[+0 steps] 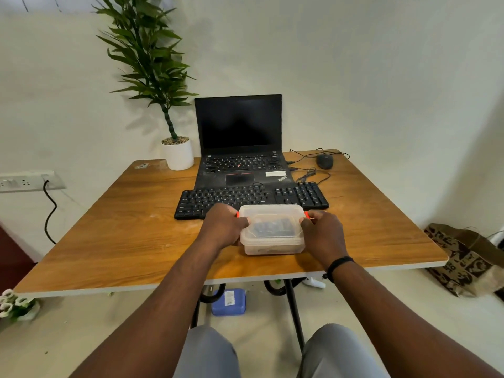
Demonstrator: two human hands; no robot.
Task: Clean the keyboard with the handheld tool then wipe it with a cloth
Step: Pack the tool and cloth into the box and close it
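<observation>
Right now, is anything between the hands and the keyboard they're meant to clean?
Yes. A lidded plastic box sits on the table just in front of the keyboard, covering part of its near edge. The left hand and right hand grip its two ends.

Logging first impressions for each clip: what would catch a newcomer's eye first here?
Both hands, left hand and right hand, grip the ends of a lidded translucent plastic box at the table's near middle. Just behind it lies the black keyboard, then an open laptop with a dark screen.
</observation>
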